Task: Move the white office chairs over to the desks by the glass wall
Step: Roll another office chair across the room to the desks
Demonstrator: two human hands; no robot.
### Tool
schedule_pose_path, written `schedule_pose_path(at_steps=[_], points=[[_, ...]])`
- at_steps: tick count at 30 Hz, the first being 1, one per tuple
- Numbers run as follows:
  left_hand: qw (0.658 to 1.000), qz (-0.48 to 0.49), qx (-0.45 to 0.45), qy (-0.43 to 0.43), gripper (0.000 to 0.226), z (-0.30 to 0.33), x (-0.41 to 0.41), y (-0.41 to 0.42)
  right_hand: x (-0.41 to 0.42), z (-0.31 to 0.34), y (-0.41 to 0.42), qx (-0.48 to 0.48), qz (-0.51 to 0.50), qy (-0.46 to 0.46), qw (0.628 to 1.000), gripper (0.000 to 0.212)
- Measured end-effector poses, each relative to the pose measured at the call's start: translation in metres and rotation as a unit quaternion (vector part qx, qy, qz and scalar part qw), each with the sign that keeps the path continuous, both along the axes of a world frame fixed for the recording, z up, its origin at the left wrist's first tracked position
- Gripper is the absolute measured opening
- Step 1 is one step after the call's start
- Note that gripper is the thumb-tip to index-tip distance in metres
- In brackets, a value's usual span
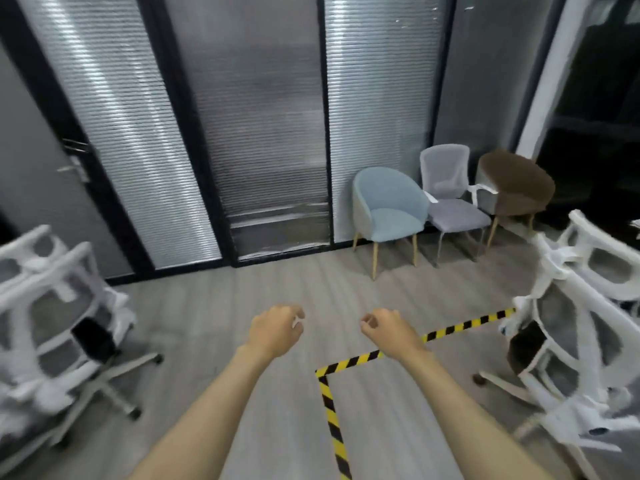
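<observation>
White mesh office chairs on castors stand on both sides of me. One group (55, 320) is at the left edge, another group (571, 327) at the right edge. Both of my arms reach forward over the bare floor between them. My left hand (277, 329) has its fingers loosely curled and holds nothing. My right hand (389, 330) is curled the same way, also with nothing in it. Neither hand touches a chair. The glass wall with closed blinds (263, 126) is straight ahead. No desks are in view.
Against the glass wall at the right stand a light blue tub chair (391, 206), a grey mesh chair (450, 199) and a brown tub chair (516, 188). Yellow-black hazard tape (332, 407) runs across the grey wood floor. A door with a handle (74, 169) is at the left.
</observation>
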State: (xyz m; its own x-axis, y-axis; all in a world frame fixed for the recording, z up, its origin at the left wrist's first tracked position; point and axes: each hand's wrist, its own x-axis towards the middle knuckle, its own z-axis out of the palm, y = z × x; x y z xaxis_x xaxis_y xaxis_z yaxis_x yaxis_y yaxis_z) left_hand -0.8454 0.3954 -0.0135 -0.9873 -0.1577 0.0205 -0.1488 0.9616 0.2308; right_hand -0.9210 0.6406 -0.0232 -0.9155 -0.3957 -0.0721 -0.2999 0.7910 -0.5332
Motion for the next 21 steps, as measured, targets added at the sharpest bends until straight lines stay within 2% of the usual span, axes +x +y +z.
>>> schedule_pose_path(at_steps=[5,13,17,21], points=[[0.994,0.112,0.013,-0.007,0.030,-0.005,0.124,-0.127,0.080,-0.011,-0.159,-0.004,0.113,0.002,0.994,0.024],[0.968,0.249,0.024,-0.006,0.021,-0.012,0.345,-0.321,0.263,-0.004,-0.425,0.004,0.263,0.017,0.965,0.024],[0.946,0.323,0.030,0.023,0.017,-0.016,0.441,-0.400,0.344,0.003,-0.527,0.004,0.320,0.001,0.947,0.020],[0.928,0.369,0.051,0.018,0.029,-0.018,0.511,-0.467,0.395,0.002,-0.601,-0.002,0.356,-0.010,0.934,0.019]])
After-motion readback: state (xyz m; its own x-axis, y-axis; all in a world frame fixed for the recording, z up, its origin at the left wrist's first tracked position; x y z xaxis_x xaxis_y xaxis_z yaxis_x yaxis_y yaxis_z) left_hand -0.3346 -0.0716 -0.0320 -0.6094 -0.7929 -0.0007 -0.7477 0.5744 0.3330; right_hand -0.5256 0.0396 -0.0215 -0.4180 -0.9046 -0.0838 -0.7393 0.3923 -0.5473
